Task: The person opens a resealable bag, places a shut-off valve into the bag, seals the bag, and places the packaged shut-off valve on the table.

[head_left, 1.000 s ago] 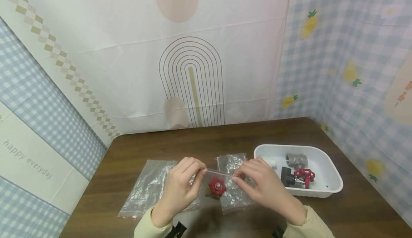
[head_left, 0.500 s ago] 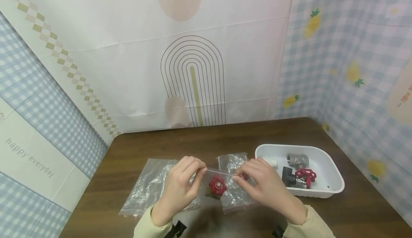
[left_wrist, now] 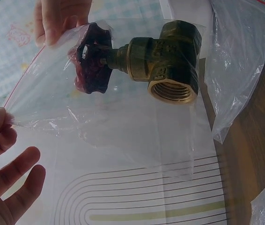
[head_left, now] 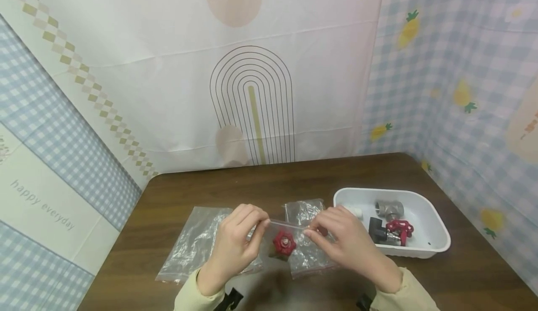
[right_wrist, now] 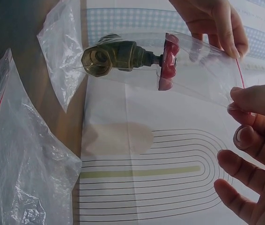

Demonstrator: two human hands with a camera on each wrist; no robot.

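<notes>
A clear zip bag (left_wrist: 118, 136) with a red line along its seal hangs between my two hands. Inside it sits a brass gate valve (right_wrist: 111, 57) with a red handwheel (head_left: 284, 242). My left hand (head_left: 238, 238) pinches one end of the seal strip between thumb and forefinger. The other end of the strip is pinched the same way by my right hand (head_left: 342, 241). In the left wrist view the valve lies sideways in the bag, its threaded opening showing. The spare fingers of both hands are spread away from the plastic.
Two more clear zip bags lie flat on the brown table (head_left: 201, 187): a left one (head_left: 189, 245) and a right one (head_left: 304, 213). At the right, a white tray (head_left: 435, 236) holds a metal fitting (head_left: 390, 209), a black-and-red valve (head_left: 384, 234) and a white piece.
The head view has shifted very slightly. Both hands keep the same pinch on the bag's seal, and the valve hangs in the same place.
</notes>
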